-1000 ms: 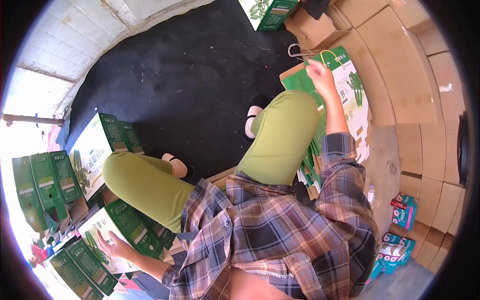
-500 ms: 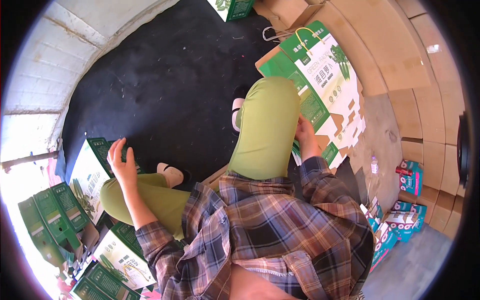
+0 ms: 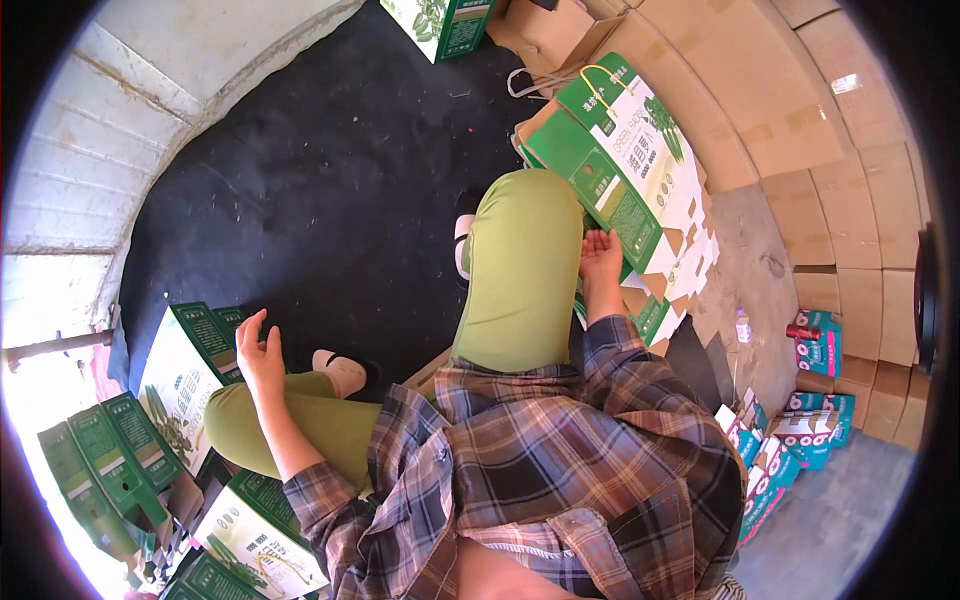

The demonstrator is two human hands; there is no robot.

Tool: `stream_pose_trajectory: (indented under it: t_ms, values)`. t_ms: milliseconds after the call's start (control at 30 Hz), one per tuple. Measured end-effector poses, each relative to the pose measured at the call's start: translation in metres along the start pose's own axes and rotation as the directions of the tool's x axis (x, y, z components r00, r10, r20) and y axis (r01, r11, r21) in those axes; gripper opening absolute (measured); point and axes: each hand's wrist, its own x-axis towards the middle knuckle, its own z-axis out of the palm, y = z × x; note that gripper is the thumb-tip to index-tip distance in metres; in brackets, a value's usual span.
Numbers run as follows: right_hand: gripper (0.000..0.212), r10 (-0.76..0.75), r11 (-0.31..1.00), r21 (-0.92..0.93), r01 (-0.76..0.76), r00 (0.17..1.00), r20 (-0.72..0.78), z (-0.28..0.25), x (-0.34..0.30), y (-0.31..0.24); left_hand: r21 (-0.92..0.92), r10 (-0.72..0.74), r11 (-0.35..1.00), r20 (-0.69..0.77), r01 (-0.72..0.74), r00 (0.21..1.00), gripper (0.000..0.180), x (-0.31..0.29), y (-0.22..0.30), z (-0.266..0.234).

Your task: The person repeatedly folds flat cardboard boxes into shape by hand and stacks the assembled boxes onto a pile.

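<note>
My left hand point(image 3: 261, 358) hovers above my bent left knee with its fingers apart and nothing in it. Nearest to it is a standing green and white printed carton point(image 3: 180, 380) with a vegetable picture. Beside my right knee, my right hand point(image 3: 601, 262) is turned palm up, its fingers loosely stretched and close to the near edge of a stack of flat green and white cartons point(image 3: 612, 185). Whether the fingertips touch that edge I cannot make out. A yellow cord handle point(image 3: 590, 88) shows on the top carton.
More green cartons point(image 3: 105, 465) stand at the lower left, and another carton point(image 3: 440, 25) at the far edge of the black floor sheet point(image 3: 300, 180). Brown cardboard boxes point(image 3: 730, 90) line the right side. A small bottle point(image 3: 743, 325) and teal boxes point(image 3: 800, 430) lie at right.
My right hand has turned palm up and its fingers have come into fuller view beside my knee. My left hand has moved slightly, staying empty. The view has shifted a little.
</note>
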Motion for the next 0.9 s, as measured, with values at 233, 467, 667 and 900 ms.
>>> stream_pose_trajectory:
  t_ms: [233,467,667,900]
  values:
    - [0.032,0.019,0.936,0.348,-0.054,0.995,0.102,0.010,0.008,-0.074,-0.021,0.007,1.000,0.045,-0.006,0.999,0.034,0.003,0.010,0.005]
    - [0.030,-0.144,0.973,0.206,0.108,0.976,0.166,0.064,-0.025,-0.116,-0.052,0.028,0.998,0.065,-0.025,0.997,0.036,-0.001,0.001,0.005]
    - [0.025,-0.311,0.950,0.134,0.281,0.862,0.400,0.128,-0.123,-0.116,-0.069,0.023,0.997,0.073,-0.018,0.997,0.034,0.002,0.014,0.005]
    - [0.036,-0.307,0.887,-0.029,0.462,0.635,0.709,0.164,-0.219,-0.085,-0.128,0.014,0.992,0.033,-0.010,0.999,0.032,0.005,0.013,0.001]
